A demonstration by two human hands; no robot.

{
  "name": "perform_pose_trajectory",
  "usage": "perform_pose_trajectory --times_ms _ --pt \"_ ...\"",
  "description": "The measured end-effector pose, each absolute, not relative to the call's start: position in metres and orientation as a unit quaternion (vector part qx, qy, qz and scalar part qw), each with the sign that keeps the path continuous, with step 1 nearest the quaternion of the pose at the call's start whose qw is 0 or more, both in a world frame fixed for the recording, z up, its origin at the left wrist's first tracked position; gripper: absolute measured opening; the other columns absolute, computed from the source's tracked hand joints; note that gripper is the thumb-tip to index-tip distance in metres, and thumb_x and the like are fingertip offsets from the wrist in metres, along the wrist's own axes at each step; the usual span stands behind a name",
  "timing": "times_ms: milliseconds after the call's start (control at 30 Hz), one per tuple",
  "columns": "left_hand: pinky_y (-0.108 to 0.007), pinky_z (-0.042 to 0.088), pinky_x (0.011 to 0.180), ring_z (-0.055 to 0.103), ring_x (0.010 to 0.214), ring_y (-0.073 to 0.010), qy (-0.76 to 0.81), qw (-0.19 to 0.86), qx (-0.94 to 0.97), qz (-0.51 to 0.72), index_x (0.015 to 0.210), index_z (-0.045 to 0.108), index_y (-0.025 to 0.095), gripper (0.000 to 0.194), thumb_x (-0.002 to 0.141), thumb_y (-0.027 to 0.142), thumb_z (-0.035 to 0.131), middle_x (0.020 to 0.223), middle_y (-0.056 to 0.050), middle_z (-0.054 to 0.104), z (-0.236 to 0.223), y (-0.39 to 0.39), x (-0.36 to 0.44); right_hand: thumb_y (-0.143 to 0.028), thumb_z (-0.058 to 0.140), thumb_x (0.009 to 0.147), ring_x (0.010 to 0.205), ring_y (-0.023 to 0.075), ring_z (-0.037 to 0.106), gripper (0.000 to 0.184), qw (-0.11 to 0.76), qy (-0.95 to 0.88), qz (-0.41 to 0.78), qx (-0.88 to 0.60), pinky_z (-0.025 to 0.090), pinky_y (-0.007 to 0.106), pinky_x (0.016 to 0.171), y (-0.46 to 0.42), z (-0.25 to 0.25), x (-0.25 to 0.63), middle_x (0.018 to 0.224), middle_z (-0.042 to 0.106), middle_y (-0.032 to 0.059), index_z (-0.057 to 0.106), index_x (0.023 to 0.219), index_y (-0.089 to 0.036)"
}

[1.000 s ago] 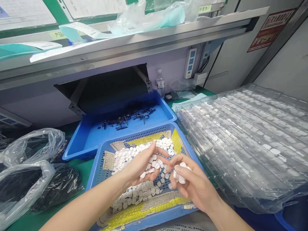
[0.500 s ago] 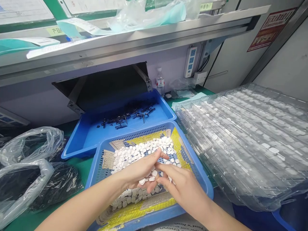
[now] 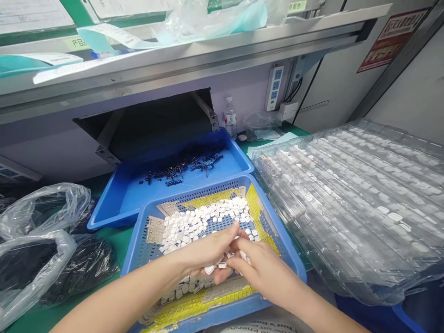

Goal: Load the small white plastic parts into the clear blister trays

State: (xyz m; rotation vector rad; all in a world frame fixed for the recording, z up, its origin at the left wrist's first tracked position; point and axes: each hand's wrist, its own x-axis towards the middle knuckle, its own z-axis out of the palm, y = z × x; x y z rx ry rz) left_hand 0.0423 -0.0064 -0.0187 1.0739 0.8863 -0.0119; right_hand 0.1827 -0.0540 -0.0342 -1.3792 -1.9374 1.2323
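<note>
the curled fingers (image 3: 233,233) of the left hand (image 3: 204,253) and the bent fingers (image 3: 239,264) of the right hand (image 3: 260,274) are pressing close together, half shut, and are pinching a few small white chip-like pieces (image 3: 210,269) between them, though the exact count is hidden. the hands are hovering just above a shallow blue perforated plastic tray (image 3: 215,313), with a broad white heap of the same pieces (image 3: 201,221) lying at their 11 o'clock and more pieces (image 3: 180,292) showing at 7 o'clock. a yellow printed paper liner (image 3: 255,203) is lying inside the tray at 1 o'clock. at 12 o'clock, a second, solid blue plastic tray (image 3: 138,204) is holding scattered dark metal parts (image 3: 169,178). stacks of clear ribbed plastic blister trays (image 3: 347,199) are sitting at 3 o'clock, filled with white pieces, while clear plastic bags of black material (image 3: 27,273) are slumping at 9 o'clock.
</note>
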Motion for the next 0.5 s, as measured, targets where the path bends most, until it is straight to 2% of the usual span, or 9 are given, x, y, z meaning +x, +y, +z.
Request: perform_pose_trajectory --times_ms 100,200,500 --pt "-0.013 0.013 0.022 0.021 0.022 -0.0063 0.411 0.750 0.518 -0.003 0.110 0.044 0.018 0.071 0.073 0.071 0.015 0.028 0.008 0.036 -0.020 -0.008 0.046 -0.026 0.038 0.083 0.069 0.0156 0.056 0.018 0.239 -0.693 0.454 -0.507 0.036 0.025 0.060 -0.054 -0.035 0.182 0.077 0.062 0.0034 0.051 0.073 -0.018" --pt "-0.013 0.016 0.021 0.023 0.021 -0.0064 0.398 0.754 0.523 0.001 0.109 0.045 0.018 0.072 0.073 0.071 0.013 0.030 0.007 0.038 -0.020 -0.008 0.046 -0.028 0.034 0.084 0.064 0.0145 0.055 0.024 0.248 -0.681 0.455 -0.518 0.036 0.025 0.058 -0.054 -0.036 0.184 0.074 0.061 0.0027 0.051 0.070 -0.018" --pt "-0.014 0.014 0.020 0.021 0.021 -0.0068 0.381 0.771 0.510 -0.009 0.094 0.051 0.017 0.069 0.073 0.071 0.013 0.032 0.005 0.043 -0.031 -0.005 0.040 -0.027 0.037 0.084 0.057 0.0105 0.049 0.021 0.299 -0.647 0.477 -0.514 0.033 0.022 0.058 -0.054 -0.032 0.187 0.060 0.054 -0.0036 0.053 0.073 -0.020"
